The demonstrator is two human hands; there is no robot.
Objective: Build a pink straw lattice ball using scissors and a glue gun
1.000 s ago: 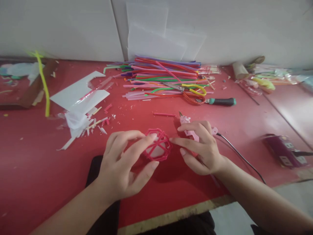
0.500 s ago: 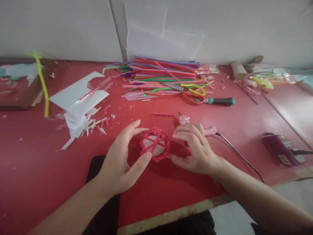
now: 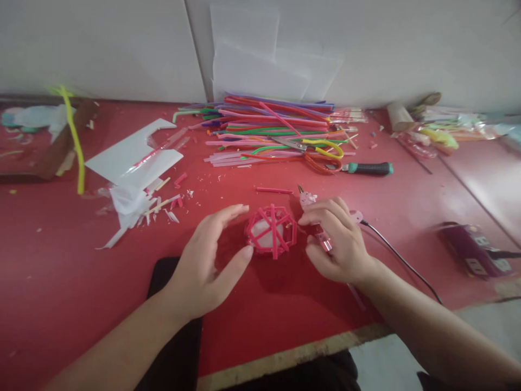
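Note:
A pink-red lattice frame of short sticks (image 3: 274,231), roughly round with crossing bars on top and something whitish inside, stands on the red tabletop between my hands. My left hand (image 3: 205,260) curves around its left side, fingers and thumb apart; the thumb tip is at its edge, and I cannot tell if it touches. To the right of the frame, my right hand (image 3: 342,241) is half curled with a gap between thumb and fingers, apart from the frame. Partly hidden beneath that hand lies a pink glue gun (image 3: 308,199) with its tip pointing away. A single pink stick (image 3: 274,190) lies behind the frame.
Coloured pipe cleaners (image 3: 272,119) are piled at the back, with scissors (image 3: 321,146) and a dark-handled cutter (image 3: 370,169) in front. White card (image 3: 122,152) and scraps lie left. A black cord (image 3: 401,260) trails right near a purple power strip (image 3: 474,250). A black flat object (image 3: 163,277) lies beneath my left arm.
The lattice frame has shifted right and turned. My right hand has moved slightly right, away from it, with thumb and fingers further from its edge. The left hand has followed a little to the right.

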